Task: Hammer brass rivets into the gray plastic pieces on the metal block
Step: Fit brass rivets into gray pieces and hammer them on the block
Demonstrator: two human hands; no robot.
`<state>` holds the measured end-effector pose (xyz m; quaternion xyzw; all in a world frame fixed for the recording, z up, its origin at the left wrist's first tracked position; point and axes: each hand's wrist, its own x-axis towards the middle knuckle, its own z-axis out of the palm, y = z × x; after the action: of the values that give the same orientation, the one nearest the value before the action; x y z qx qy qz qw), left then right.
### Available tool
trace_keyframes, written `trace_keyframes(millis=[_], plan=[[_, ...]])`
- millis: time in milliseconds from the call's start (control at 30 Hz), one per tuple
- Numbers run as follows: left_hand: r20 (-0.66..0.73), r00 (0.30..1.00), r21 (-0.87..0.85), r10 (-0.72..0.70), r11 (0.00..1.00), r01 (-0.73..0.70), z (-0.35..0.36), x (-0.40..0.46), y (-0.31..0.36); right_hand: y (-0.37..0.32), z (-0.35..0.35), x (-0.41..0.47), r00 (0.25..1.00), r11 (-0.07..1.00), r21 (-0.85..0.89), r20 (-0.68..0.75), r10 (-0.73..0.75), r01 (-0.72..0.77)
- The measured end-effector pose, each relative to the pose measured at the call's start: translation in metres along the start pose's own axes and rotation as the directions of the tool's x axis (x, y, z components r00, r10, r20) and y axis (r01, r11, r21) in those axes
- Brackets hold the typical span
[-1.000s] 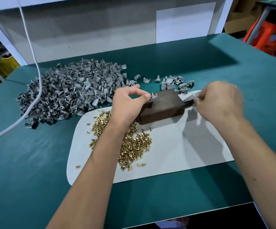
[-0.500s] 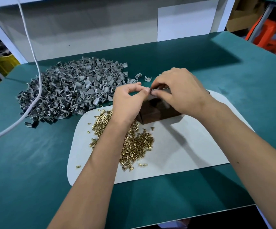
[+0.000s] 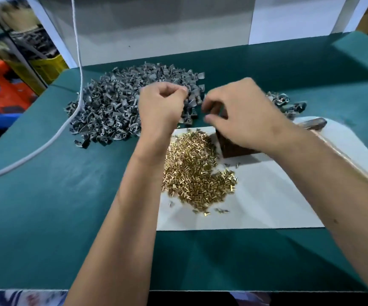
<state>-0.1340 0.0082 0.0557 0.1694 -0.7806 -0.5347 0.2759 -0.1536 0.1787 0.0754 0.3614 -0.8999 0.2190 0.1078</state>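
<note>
Two hands in view, both over the back of the work area. My left hand point(image 3: 161, 104) is raised above the near edge of the big heap of gray plastic pieces point(image 3: 121, 107), fingers curled in, thumb and forefinger tips pressed together; blur hides whether anything is pinched there. My right hand point(image 3: 242, 115) hovers over the dark brown metal block point(image 3: 233, 146), fingers curled and close together, thumb near the fingertips; can't tell if it holds a part, too smeared.

Block sits on the white rounded mat point(image 3: 266, 199), at its back edge, mostly covered by my right hand and wrist. Loose pile of small brass rivets point(image 3: 194, 171) lies on the same mat, just beside the block on its left and nearer to me, a few strays around its edges. Smaller cluster of gray plastic pieces point(image 3: 289, 104) sits on the green table surface point(image 3: 46, 195) behind the mat, to the right. Metal hammer head point(image 3: 314, 124) rests at the mat's far right corner. White cord point(image 3: 52, 138) runs down across the left of the table, touching the big heap.
</note>
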Motion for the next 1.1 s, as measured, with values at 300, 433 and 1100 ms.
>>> trace_keyframes(millis=[300, 433, 1100], plan=[[0.067, 0.998, 0.751, 0.016, 0.657, -0.061, -0.078, 0.023, -0.053, -0.089, 0.061, -0.012, 0.770, 0.878, 0.207, 0.422, -0.477, 0.431], [0.087, 0.996, 0.740, 0.007, 0.669, -0.070, -0.083, 0.022, -0.060, -0.092, 0.061, -0.008, 0.754, 0.883, 0.254, 0.461, -0.469, 0.394], [0.008, 1.000, 0.652, 0.005, 0.758, -0.009, -0.069, 0.027, -0.065, -0.069, 0.052, -0.039, 0.895, 0.941, 0.015, 0.305, -0.325, 0.337]])
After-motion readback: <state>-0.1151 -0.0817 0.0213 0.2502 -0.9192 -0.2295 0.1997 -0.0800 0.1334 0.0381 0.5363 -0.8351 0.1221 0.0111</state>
